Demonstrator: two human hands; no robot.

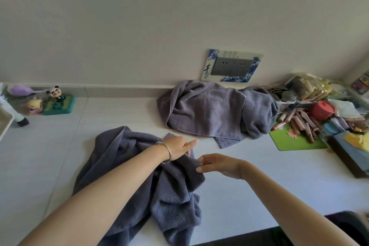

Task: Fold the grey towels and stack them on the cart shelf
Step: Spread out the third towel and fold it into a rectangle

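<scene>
Two on hand: near towel (171, 191) and far towel (209, 112), both grey and unfolded on the white table (259, 185); we see no cart shelf.
Near towel: darker, crumpled, running from mid-table to the front edge and hanging over it.
Far towel: paler, heaped by the wall, well apart from both hands.
Left hand (177, 148): rests on the near towel's upper part; forefinger straight, the others curled onto cloth; we cannot tell whether they hold it.
Right hand (217, 166): thumb and fingertips pinched on a fold at the near towel's right edge.
Step in hand: we judge it the opening of the first fold, seeking an edge.
Next move calls for: spreading the cloth flat and matching corners before halving.
Surroundings: socket plate (232, 67) above the far towel; green mat (295, 140) and red container (322, 110) at right; panda figurine (55, 93) at far left.
</scene>
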